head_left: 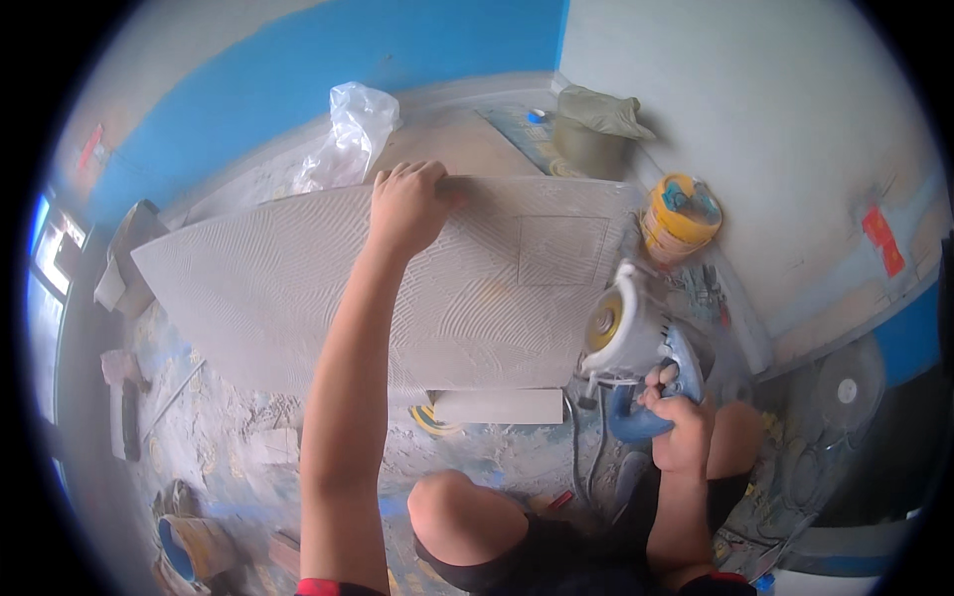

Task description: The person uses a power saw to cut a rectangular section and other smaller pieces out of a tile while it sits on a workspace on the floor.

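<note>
- A wall [735, 109] in off-white, with blue sections, encloses the corner before us.
- The floor [532, 462] around our bent knees is dusty and stained.
- A broad, pale grey panel [258, 283] stretches across the middle of our view, its face combed with curved ridges; a square outline [563, 250] is marked toward its right end.
- An olive container [586, 144] stands beyond the panel, near the wall, a crumpled cover over its top.
- A clear plastic bag [360, 119] sits crumpled past the panel's far edge.
- A power saw [641, 343], white-bodied and blue-handled, is at the panel's right end, its round blade [604, 321] facing left; we cannot tell whether blade and panel touch.
- A yellow bucket [680, 226] just beyond the saw holds teal and grey items.
- A pale strip [500, 406] lies along the panel's near edge.
- Our left grip [407, 209] is curled over the panel's far edge.
- Our right grip [680, 427] is closed around the saw's blue handle.
- A small blue cap [538, 116] lies left of the olive container.
</note>
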A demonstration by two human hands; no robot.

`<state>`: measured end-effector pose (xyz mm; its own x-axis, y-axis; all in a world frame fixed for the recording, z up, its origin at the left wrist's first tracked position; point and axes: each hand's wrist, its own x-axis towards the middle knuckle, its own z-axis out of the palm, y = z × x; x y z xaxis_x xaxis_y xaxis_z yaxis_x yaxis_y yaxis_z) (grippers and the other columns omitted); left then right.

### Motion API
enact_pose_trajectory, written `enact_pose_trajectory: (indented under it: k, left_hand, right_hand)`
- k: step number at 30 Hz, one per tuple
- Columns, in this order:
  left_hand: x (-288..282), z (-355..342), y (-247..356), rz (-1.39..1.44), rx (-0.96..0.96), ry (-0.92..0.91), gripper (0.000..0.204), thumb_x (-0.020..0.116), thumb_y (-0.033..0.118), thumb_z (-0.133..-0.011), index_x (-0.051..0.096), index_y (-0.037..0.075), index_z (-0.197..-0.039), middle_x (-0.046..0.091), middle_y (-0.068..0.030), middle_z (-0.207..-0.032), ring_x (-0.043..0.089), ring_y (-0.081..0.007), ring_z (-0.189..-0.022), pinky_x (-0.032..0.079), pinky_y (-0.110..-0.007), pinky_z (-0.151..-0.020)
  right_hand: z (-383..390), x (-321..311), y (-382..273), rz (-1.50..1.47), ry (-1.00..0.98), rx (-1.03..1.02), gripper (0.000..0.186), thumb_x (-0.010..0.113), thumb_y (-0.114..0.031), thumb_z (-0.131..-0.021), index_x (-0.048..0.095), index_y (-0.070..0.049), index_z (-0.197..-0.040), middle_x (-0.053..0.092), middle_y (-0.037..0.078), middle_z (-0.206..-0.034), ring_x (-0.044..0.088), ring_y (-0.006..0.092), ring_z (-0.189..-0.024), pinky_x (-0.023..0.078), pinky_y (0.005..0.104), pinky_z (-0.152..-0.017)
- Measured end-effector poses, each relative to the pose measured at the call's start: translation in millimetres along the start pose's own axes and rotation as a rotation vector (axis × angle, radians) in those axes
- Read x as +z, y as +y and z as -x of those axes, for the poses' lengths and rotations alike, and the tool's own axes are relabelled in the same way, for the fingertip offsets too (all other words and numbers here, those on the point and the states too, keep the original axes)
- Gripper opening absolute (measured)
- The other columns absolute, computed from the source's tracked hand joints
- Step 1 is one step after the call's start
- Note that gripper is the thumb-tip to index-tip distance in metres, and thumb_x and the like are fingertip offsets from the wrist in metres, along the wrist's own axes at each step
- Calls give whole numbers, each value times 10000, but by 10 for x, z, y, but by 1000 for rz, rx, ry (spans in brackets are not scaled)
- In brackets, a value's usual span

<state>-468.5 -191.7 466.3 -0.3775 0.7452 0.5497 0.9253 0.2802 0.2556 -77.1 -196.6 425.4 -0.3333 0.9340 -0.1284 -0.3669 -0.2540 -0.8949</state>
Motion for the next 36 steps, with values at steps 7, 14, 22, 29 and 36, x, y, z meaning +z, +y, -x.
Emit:
enact_pose_trajectory:
  k: [7,14,22,29,36]
  left_hand:
    - [147,-63,-120,-7,23,6,251,706,303,-839,694,88,-968,693,-44,-989,601,-253,-1046,401,-408,-932]
    - [111,-90,-99,2,-3,-79,241,695,290,-840,683,85,-965,687,-58,-1000,590,-274,-1050,397,-416,-940]
    - [119,-138,-46,-30,-21,-145,247,703,317,-838,675,102,-955,676,-68,-988,589,-269,-1059,397,-418,-923]
    - [164,-86,-85,-30,-13,-88,243,718,320,-823,683,106,-932,683,-46,-967,596,-252,-1034,400,-402,-904]
    - [243,-82,-99,-17,12,5,248,715,314,-823,702,105,-957,699,-32,-969,603,-234,-1021,401,-385,-899]
  right_hand:
    - [-76,136,296,160,-103,-38,286,531,29,-671,555,2,-955,569,134,-930,551,181,-697,458,326,-667]
    - [-250,354,559,234,-159,-256,231,543,14,-708,533,0,-938,577,125,-883,545,170,-634,463,305,-632]
    - [-511,508,734,334,-230,-516,229,526,-1,-719,523,7,-948,563,128,-869,524,163,-608,461,307,-587]
    - [-546,567,889,330,-192,-551,231,518,14,-703,526,11,-934,565,132,-869,521,160,-597,469,307,-591]
    - [-595,535,983,336,-238,-594,237,520,56,-716,516,1,-947,574,130,-874,543,167,-621,482,308,-587]
